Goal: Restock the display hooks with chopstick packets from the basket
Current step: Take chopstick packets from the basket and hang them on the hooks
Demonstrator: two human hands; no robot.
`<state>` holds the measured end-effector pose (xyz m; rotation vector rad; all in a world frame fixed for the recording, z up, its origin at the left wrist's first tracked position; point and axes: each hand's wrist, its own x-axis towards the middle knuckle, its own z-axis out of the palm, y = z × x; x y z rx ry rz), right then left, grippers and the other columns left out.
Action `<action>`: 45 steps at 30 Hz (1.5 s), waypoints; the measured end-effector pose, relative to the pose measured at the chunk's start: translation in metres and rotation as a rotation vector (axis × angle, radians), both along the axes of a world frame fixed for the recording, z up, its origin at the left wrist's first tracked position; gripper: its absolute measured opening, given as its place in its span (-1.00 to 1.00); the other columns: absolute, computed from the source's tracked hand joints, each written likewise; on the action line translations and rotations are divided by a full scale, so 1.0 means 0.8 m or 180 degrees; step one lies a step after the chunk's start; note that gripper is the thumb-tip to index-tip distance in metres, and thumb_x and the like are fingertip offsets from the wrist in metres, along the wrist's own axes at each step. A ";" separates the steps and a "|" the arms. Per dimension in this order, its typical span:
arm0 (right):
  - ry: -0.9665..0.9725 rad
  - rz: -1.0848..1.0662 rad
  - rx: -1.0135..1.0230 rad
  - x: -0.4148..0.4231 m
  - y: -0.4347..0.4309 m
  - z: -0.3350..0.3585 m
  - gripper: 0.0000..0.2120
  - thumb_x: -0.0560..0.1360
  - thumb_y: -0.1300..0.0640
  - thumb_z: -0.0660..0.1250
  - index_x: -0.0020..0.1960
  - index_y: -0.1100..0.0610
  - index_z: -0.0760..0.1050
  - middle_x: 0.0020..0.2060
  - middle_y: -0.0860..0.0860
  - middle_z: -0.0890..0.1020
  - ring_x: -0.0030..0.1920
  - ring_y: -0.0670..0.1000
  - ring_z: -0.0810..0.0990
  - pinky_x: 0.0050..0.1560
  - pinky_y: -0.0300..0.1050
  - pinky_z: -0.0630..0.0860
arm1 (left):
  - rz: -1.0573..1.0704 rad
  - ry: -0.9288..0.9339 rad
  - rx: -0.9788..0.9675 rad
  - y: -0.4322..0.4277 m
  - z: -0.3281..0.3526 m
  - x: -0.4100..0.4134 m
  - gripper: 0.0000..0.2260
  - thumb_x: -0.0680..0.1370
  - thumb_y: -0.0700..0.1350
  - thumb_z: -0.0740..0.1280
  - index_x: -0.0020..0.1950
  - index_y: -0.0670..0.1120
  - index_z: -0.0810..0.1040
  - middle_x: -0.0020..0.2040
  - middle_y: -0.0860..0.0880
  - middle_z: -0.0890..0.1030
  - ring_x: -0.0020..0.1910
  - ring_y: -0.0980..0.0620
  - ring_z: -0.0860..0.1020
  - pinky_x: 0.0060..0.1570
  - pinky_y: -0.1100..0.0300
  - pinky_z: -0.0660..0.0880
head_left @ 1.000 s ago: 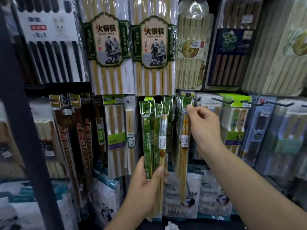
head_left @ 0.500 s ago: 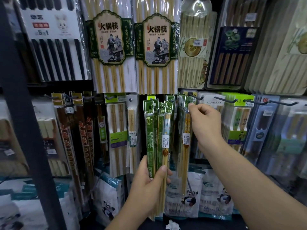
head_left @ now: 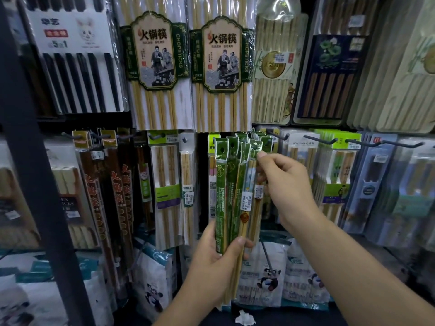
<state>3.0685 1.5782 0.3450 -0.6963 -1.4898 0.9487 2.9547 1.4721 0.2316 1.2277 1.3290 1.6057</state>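
Curling round the lower part of a fanned bundle of slim green chopstick packets (head_left: 221, 184), the left grip (head_left: 216, 260) is holding them upright, white price stickers (head_left: 247, 200) facing out; the right grip (head_left: 286, 184) is pinching one packet (head_left: 255, 147) by its glossy green header, just beside a dark metal hook (head_left: 277, 135). Above, two wide bamboo packs (head_left: 155, 55) are showing "CHOPSTICKS" down their sides, and a white card (head_left: 303, 143) rightward "JOY-HER"; the sticker print is blurring beyond reading

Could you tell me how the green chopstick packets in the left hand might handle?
The green packets probably stay stiff: they stand upright above the left hand. Their glossy sleeves look slippery, so they may slide apart. The thin header tab pinched by the right hand likely bends easily.
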 end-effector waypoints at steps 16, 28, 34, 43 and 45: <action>0.0237 -0.0182 -0.0094 0.005 0.026 0.019 -0.63 0.64 0.06 0.31 -0.21 0.32 0.46 -0.35 0.10 0.35 -0.34 0.02 0.32 0.01 -0.17 0.44 | 0.0207 -0.0240 0.0189 0.013 -0.007 -0.005 -0.63 0.58 -0.02 0.38 0.38 0.09 0.44 -0.14 -0.06 0.70 -0.21 0.06 0.64 -0.21 0.20 0.59; -0.0080 -0.0862 0.0027 0.008 0.038 0.005 -0.72 0.56 0.00 0.42 -0.18 0.20 0.60 -0.41 -0.04 0.52 -0.39 -0.16 0.46 -0.21 -0.29 0.46 | -0.0014 -0.0486 -0.0182 0.000 0.006 -0.001 -0.34 0.60 -0.10 0.41 0.60 -0.16 0.17 -0.24 -0.11 0.68 -0.30 -0.05 0.67 -0.24 0.17 0.63; -0.0156 -0.0041 0.0151 0.008 -0.002 -0.007 -0.80 0.58 -0.04 0.39 -0.18 -0.02 0.67 -0.36 -0.13 0.61 -0.33 -0.20 0.54 -0.30 -0.31 0.52 | -0.0091 -0.0489 -0.0124 -0.001 0.011 0.005 -0.48 0.57 -0.22 0.44 0.48 -0.18 0.33 -0.20 -0.13 0.68 -0.29 -0.06 0.65 -0.29 0.13 0.63; 0.0296 -0.0085 -0.0270 0.012 0.012 0.019 -0.75 0.63 0.04 0.34 -0.19 0.04 0.66 -0.29 0.10 0.47 -0.28 0.05 0.41 -0.29 -0.08 0.42 | -0.0006 -0.0607 0.0189 0.004 0.006 0.002 -0.78 0.57 -0.01 0.34 0.09 -0.13 0.54 -0.22 -0.03 0.68 -0.12 -0.04 0.72 -0.11 0.14 0.67; 0.0213 -0.0230 -0.0195 0.011 0.019 0.020 -0.74 0.63 0.03 0.35 -0.14 0.18 0.62 -0.28 0.10 0.48 -0.27 0.02 0.42 -0.28 -0.17 0.49 | 0.0045 -0.0505 0.0237 0.005 0.003 -0.001 -0.86 0.62 -0.06 0.32 0.07 -0.12 0.53 -0.29 0.01 0.63 -0.22 0.03 0.67 -0.15 0.15 0.66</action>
